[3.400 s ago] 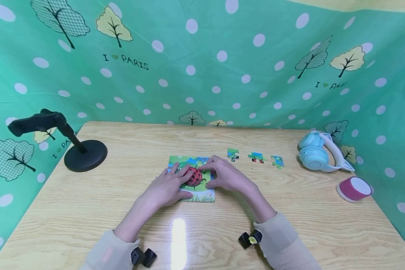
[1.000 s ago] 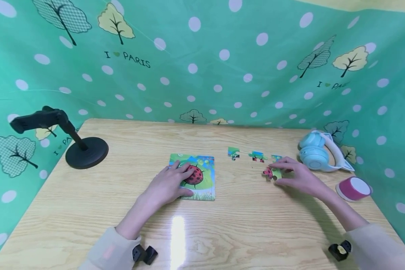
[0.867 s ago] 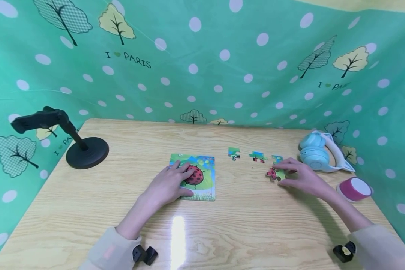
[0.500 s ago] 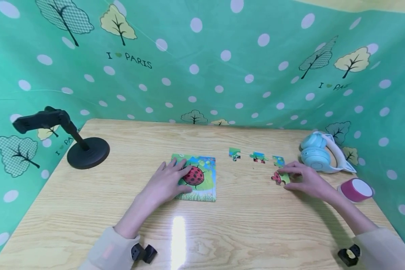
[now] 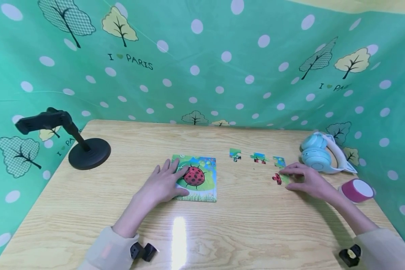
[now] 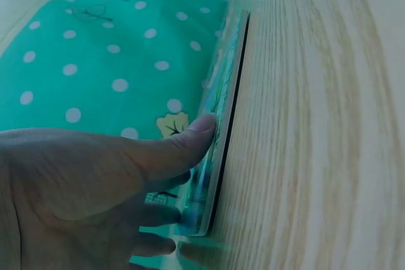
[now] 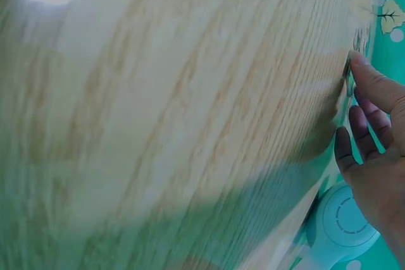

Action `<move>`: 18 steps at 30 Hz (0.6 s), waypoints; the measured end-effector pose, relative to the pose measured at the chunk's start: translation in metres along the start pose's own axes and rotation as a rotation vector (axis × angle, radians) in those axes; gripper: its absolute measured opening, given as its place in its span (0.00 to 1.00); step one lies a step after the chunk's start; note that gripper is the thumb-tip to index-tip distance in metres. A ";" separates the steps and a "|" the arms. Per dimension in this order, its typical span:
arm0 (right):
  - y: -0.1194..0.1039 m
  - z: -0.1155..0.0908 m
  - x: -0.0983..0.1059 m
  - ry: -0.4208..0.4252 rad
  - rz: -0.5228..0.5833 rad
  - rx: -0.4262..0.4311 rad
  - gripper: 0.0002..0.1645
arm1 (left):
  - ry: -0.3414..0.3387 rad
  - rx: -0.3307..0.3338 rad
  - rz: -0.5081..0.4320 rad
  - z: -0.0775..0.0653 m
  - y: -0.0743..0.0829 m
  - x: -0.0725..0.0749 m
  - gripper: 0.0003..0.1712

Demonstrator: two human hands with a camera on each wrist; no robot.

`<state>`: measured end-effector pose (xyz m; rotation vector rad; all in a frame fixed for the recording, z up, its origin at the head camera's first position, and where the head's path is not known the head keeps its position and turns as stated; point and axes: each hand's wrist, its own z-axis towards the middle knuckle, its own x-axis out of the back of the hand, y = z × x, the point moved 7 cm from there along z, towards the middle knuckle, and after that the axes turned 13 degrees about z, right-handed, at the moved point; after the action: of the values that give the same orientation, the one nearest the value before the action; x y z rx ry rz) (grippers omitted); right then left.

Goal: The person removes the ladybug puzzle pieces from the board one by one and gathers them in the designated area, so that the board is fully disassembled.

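Observation:
A square ladybug puzzle (image 5: 194, 176) lies flat on the table in the head view. My left hand (image 5: 160, 184) rests on its left side with straight, spread fingers; the left wrist view shows the thumb (image 6: 190, 143) along the puzzle's near edge. Further right, my right hand (image 5: 305, 180) pinches a red and green puzzle piece (image 5: 277, 179) at the tabletop between thumb and fingers. The fingers hide part of that piece. Just behind it lie three loose pieces in a row: one (image 5: 235, 154), another (image 5: 259, 157) and a third (image 5: 279, 161).
Blue and white headphones (image 5: 318, 153) lie behind my right hand, and a pink cup-like object (image 5: 357, 190) stands to its right. A black stand (image 5: 89, 153) occupies the table's left back. A green patterned cloth (image 5: 202, 75) hangs behind the table.
My right hand has left the puzzle's right side with a piece, carried it right, and brought it down in front of the loose pieces. My left hand has slid slightly left on the puzzle.

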<state>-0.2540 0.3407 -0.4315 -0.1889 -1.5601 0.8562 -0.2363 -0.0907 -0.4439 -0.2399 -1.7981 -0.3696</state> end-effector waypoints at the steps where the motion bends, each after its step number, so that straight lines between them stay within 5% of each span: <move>1: 0.000 0.000 0.000 0.005 0.002 -0.006 0.30 | -0.001 -0.001 0.000 0.000 0.000 0.000 0.48; 11: -0.010 0.008 0.001 0.110 0.090 -0.042 0.27 | -0.013 -0.005 -0.006 -0.003 0.002 0.002 0.50; 18: -0.036 0.028 -0.008 0.210 0.271 -0.025 0.22 | -0.032 -0.023 0.004 -0.004 0.001 0.000 0.50</move>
<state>-0.2650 0.2993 -0.4137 -0.5012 -1.3663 0.9936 -0.2319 -0.0912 -0.4429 -0.2664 -1.8253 -0.3853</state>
